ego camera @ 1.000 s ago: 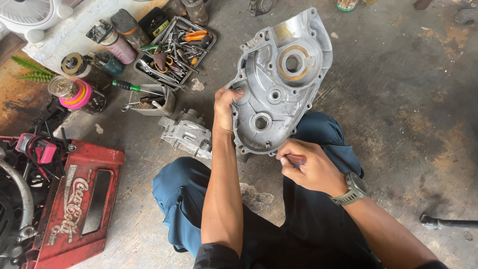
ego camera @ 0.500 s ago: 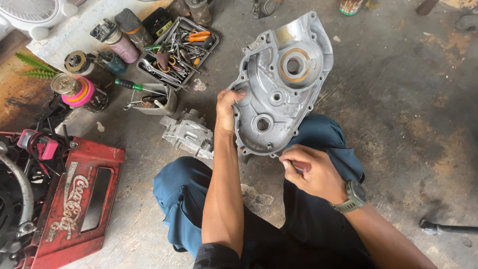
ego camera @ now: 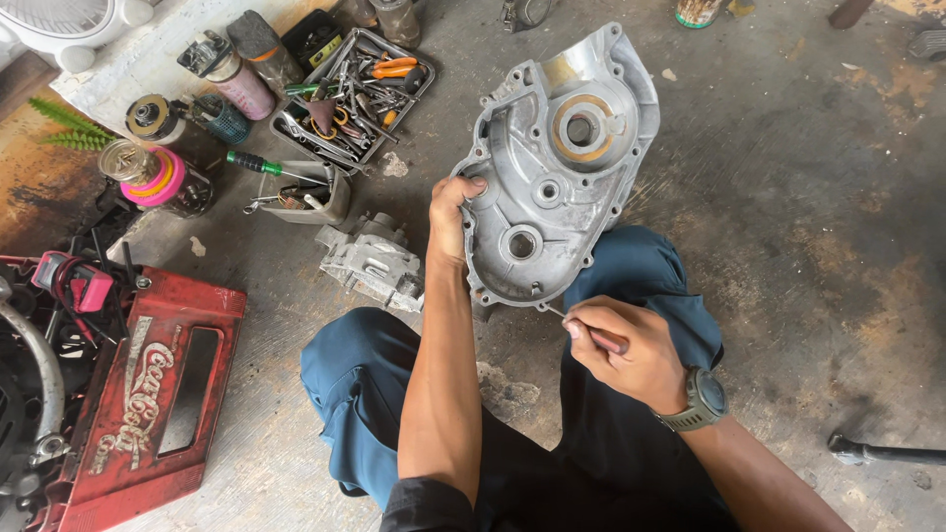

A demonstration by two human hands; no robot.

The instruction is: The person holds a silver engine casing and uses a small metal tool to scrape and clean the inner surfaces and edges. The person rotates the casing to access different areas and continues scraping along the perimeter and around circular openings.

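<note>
A large grey cast-metal engine cover (ego camera: 562, 167) with round bores stands tilted between my knees, its inner side facing me. My left hand (ego camera: 451, 217) grips its left rim. My right hand (ego camera: 621, 345), with a watch on the wrist, is closed around a thin screwdriver-like tool (ego camera: 591, 333) whose metal tip touches the cover's lower edge. Only the tool's tip and a bit of reddish handle show; my fingers hide the remainder.
A smaller grey engine part (ego camera: 370, 261) lies on the concrete floor left of my arm. A tray of hand tools (ego camera: 355, 94), a green-handled screwdriver (ego camera: 258, 165), cans and tape rolls (ego camera: 153, 177) lie at upper left. A red crate (ego camera: 148, 394) sits at lower left. A dark bar (ego camera: 882, 451) lies at right.
My right hand has shifted slightly, bringing the tool tip up against the cover's lower edge. The left hand keeps its grip on the rim; the cover has barely moved.
</note>
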